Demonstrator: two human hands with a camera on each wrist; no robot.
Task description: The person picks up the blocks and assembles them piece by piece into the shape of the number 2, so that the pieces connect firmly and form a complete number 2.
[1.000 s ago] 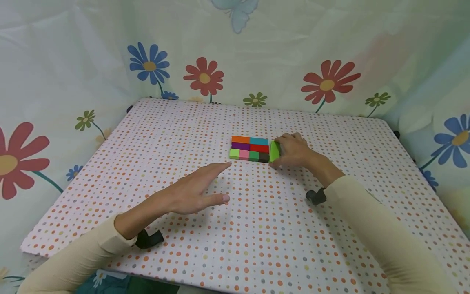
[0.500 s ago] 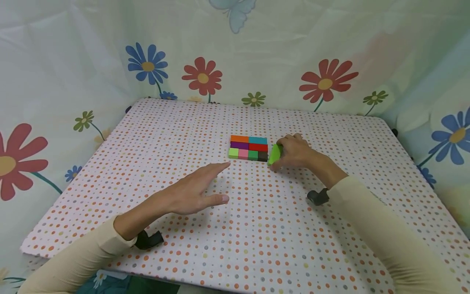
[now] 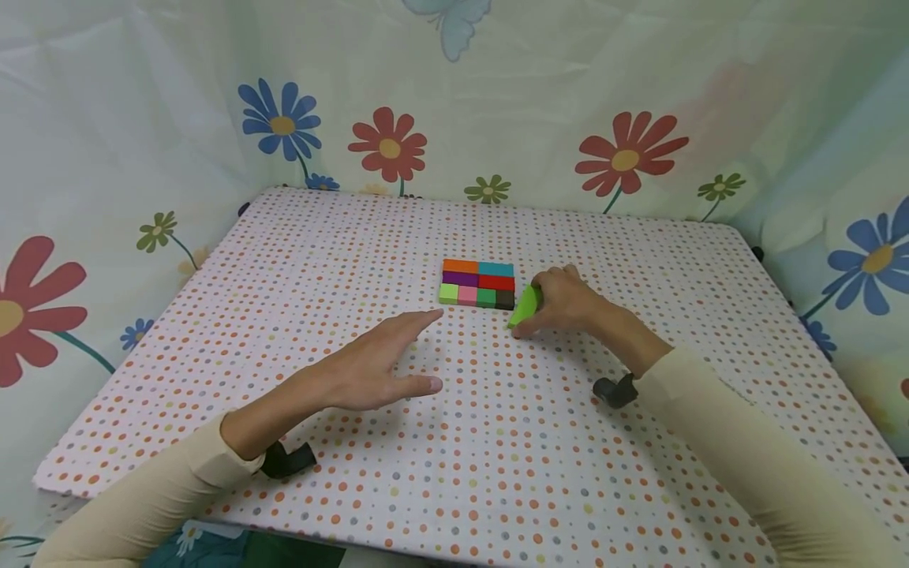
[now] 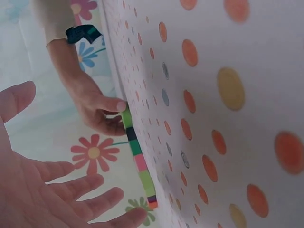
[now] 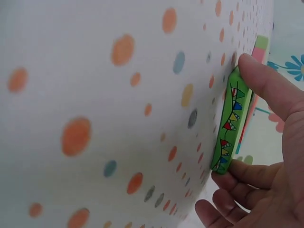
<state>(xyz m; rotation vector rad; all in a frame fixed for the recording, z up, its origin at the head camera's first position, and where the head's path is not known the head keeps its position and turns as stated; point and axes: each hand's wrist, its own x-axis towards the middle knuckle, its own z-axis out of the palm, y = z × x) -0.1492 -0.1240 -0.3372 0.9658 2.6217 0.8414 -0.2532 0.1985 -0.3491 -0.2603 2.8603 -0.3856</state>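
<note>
Table (image 3: 497,473) draped in white cloth with orange, grey and yellow polka dots, filling the scene; flowered fabric backdrop (image 3: 625,158) hung behind and to both sides. Near the table's centre, a flat rectangle of coloured wooden blocks (image 3: 477,282): orange and teal in the far row, purple and red in the middle, light green, pink, green and dark brown in the near row. Left hand (image 3: 376,367) hovering low over the cloth, near and left of the blocks, fingers straight and spread, holding nothing; wrist view confirms an open palm. Right hand (image 3: 564,300) just right of the block rectangle, thumb and fingers pinched around a bright green flat wooden block (image 3: 524,306); right wrist view shows a bunting pattern printed along its (image 5: 229,128) face, thumb on one end, fingers under the other. Green block now tilted, angled away from the rectangle's right edge, near end swung toward the near-left, a small gap showing between it and the dark brown block. Changed from a second ago: then flush and upright against the rectangle's right side; half a second ago just separated; now pulled clear and lower in view. Judged: piece being withdrawn from the arrangement rather than seated. Left hand unchanged throughout.
</note>
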